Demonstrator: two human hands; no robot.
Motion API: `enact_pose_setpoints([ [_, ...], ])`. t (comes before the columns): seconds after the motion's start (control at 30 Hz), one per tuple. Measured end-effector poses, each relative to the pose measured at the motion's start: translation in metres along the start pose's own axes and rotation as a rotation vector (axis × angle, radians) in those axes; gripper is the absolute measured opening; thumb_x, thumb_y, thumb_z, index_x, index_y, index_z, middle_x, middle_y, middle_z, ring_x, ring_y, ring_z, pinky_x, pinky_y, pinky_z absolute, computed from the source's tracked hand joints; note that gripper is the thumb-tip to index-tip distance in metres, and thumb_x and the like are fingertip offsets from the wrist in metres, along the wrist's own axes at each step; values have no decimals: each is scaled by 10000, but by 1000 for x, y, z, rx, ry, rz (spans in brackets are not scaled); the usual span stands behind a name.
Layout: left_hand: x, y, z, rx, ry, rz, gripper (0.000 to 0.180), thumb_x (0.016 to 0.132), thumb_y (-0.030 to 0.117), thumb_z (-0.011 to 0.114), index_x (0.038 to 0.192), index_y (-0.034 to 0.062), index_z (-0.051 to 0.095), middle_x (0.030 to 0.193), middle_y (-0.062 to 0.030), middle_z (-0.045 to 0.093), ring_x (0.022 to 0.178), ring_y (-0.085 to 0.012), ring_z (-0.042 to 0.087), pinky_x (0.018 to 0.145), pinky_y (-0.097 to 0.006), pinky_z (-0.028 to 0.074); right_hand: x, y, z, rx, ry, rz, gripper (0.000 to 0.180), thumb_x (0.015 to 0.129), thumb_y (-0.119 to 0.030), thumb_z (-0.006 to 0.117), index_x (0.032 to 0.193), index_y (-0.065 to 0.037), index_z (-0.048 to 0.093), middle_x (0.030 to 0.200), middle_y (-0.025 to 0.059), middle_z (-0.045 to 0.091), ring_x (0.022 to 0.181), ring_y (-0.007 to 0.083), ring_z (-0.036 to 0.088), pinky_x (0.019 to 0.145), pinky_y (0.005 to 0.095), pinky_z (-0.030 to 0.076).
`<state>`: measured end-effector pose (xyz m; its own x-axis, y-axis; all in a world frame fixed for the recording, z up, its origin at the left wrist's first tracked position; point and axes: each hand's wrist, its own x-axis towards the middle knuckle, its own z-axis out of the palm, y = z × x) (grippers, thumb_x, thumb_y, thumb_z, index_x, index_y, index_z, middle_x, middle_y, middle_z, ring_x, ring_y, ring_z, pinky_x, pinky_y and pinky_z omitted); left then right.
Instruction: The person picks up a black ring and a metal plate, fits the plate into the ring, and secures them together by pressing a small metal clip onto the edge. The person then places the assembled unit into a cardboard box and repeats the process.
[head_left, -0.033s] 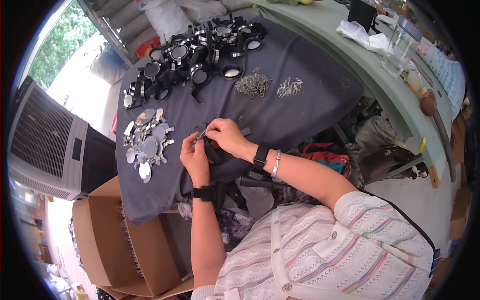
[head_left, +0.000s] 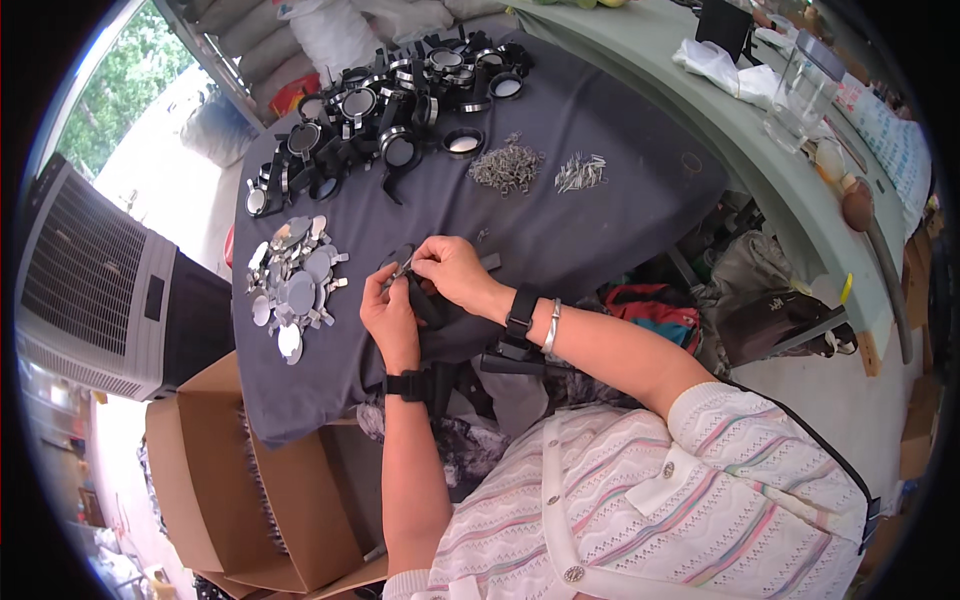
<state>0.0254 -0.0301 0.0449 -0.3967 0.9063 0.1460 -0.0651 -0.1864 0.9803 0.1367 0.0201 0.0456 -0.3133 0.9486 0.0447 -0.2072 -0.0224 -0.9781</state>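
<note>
Both my hands meet at the near side of the dark cloth-covered table (head_left: 620,220). My left hand (head_left: 390,318) is closed round a black plastic part (head_left: 426,308), whose form is mostly hidden by my fingers. A small metallic piece shows at the left fingertips. My right hand (head_left: 455,272) pinches at the same spot; what lies between its fingertips is too small to make out. Left of my hands lies a heap of flat silvery discs with tabs (head_left: 302,292). Beyond them are a pile of small metal springs (head_left: 508,168) and a smaller pile of short metal pins (head_left: 582,174).
Black parts with round silvery lids (head_left: 398,152) are heaped at the table's far left. An open cardboard box (head_left: 205,470) stands at the near left, below a grey air cooler (head_left: 90,290). A green table (head_left: 690,100) with a clear bottle (head_left: 803,95) runs along the right.
</note>
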Motion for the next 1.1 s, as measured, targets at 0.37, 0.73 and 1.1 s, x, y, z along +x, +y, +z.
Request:
enact_pose_setpoints([
  [0.37,0,3,4,24,43,-22,130,879,51,548,994,18,598,627,22,533,449,-30,438,353,-184,329,2,8,1,-91,67,-121,98,873,-59,582,838,30,600,720,29,608,627,73,573,550,225,481],
  [0.73,1,4,3,8,43,-14,110,884,73,551,974,23,588,623,16,546,448,-31,447,343,-189,342,11,-3,-4,-54,-99,-38,108,845,-39,600,767,33,619,670,21,593,587,60,544,507,218,440],
  [1.1,4,5,0,43,-14,-76,145,888,65,522,1012,32,590,729,-20,577,543,-85,564,394,-203,421,-12,-34,-68,-1408,-143,-449,139,778,-155,644,812,-21,651,832,160,602,816,339,605,721,427,477],
])
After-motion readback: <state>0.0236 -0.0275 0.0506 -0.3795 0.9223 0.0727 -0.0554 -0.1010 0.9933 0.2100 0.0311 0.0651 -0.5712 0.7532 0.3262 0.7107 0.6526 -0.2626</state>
